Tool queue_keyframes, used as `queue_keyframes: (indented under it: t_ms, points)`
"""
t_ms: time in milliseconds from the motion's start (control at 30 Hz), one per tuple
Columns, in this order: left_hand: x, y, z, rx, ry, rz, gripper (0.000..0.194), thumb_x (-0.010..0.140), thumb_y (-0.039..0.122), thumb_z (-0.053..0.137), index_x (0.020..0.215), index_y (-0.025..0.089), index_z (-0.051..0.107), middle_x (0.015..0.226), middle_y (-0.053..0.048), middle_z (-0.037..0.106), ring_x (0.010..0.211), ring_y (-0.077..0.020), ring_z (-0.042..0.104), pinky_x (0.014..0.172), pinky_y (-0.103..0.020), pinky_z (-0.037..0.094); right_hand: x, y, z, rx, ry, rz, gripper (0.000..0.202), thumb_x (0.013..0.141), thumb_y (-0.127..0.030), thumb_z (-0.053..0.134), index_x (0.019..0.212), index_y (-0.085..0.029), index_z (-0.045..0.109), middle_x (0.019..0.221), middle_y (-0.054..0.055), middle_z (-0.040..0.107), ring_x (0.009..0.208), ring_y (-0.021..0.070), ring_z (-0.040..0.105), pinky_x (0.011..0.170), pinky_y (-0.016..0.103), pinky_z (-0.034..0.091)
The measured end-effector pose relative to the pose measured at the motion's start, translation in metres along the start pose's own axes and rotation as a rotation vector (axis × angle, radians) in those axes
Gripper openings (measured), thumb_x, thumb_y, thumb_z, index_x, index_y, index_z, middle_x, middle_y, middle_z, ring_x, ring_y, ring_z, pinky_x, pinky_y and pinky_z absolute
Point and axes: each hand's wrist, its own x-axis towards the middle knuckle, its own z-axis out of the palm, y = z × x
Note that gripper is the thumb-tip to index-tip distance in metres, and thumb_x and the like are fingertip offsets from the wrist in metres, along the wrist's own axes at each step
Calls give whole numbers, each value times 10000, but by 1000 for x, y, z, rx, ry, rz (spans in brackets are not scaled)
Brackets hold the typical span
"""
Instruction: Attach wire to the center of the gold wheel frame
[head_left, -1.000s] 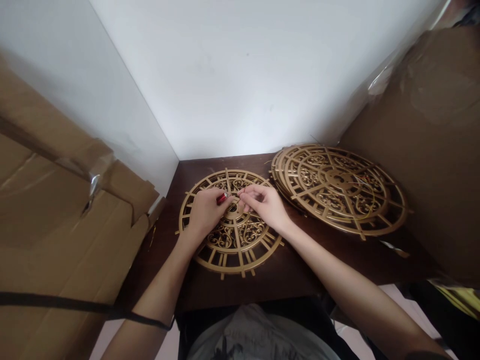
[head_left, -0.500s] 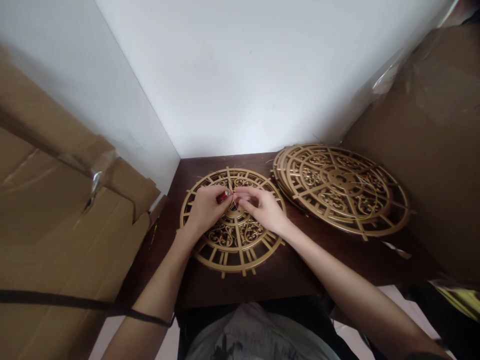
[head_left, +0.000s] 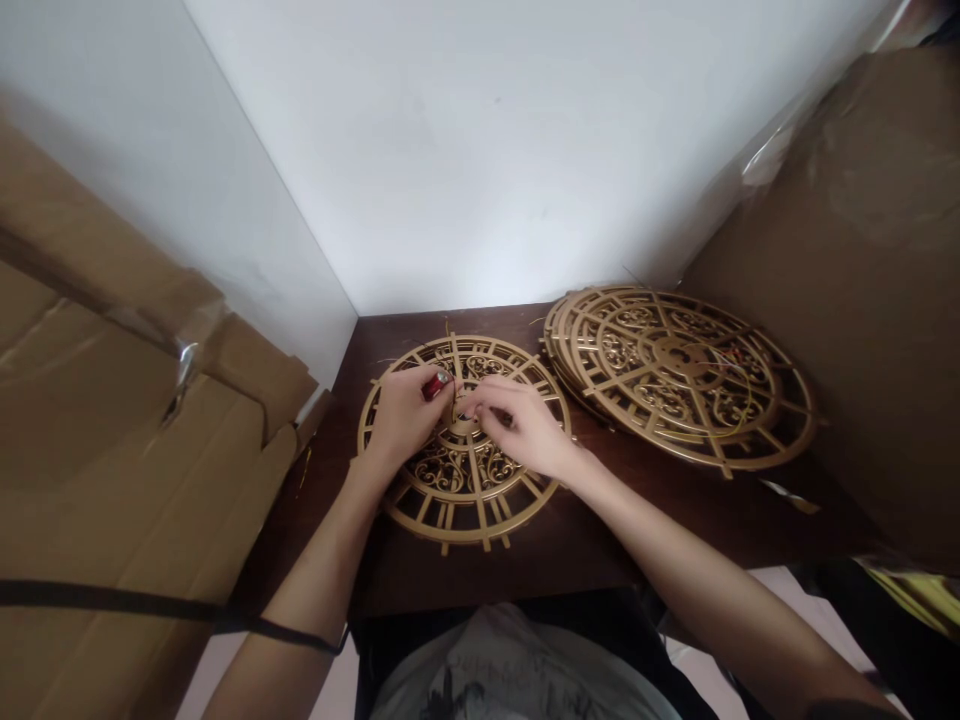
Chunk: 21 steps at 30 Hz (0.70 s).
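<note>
A round gold openwork clock-like frame (head_left: 486, 535) lies flat on the dark brown table (head_left: 585, 580). Over the upper left of its centre, my left hand (head_left: 409, 412) is closed round a small red object (head_left: 435, 385) with a shiny tip. My right hand (head_left: 521, 420) is over the centre, thumb and forefinger pinched together; anything between them is too small to make out. A thin wire (head_left: 454, 392) shows between the two hands.
Several similar gold frames (head_left: 724, 440) are stacked at the right, with thin coloured wires on top. Near them lies a small pale strip (head_left: 789, 496). Cardboard (head_left: 135, 430) stands at the left, more cardboard (head_left: 847, 330) at the right. A white wall (head_left: 480, 180) rises behind.
My left hand has shifted slightly left with the red object. My right hand's fingers have drawn together and bent down toward the frame's centre.
</note>
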Motion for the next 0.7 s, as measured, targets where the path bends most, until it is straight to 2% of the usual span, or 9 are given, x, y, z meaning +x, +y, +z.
queue_keyframes:
  t_ms: [100, 300, 533, 700]
  points:
    - [0, 2, -1, 10, -6, -24, 256, 778, 326, 568, 660, 114, 648, 536, 18, 503, 534, -92, 404, 540, -229, 302, -2, -1, 2, -152, -89, -114, 373, 793, 0, 395, 980, -177, 664, 909, 55, 635, 873, 180, 538, 782, 319, 449]
    - [-1, 2, -1, 16, -6, -22, 252, 786, 339, 563, 715, 123, 674, 543, 16, 527, 527, -96, 425, 548, -235, 316, -3, 7, 5, -295, -82, -79, 328, 841, -55, 405, 1026, -161, 655, 981, 76, 624, 892, 206, 507, 791, 352, 446]
    - [-1, 1, 0, 22, -10, -22, 253, 789, 338, 554, 722, 126, 676, 561, 8, 549, 537, -100, 444, 549, -234, 320, -3, 9, 6, -264, -43, -108, 292, 845, -62, 421, 1015, -158, 639, 1063, 87, 592, 952, 204, 515, 837, 352, 447]
    - [0, 1, -1, 11, -11, -25, 252, 789, 330, 547, 693, 125, 660, 581, 2, 570, 553, -103, 458, 558, -231, 331, -3, 5, 4, -246, -44, -125, 327, 845, -52, 406, 1041, -180, 635, 1029, 79, 580, 916, 194, 511, 792, 343, 445]
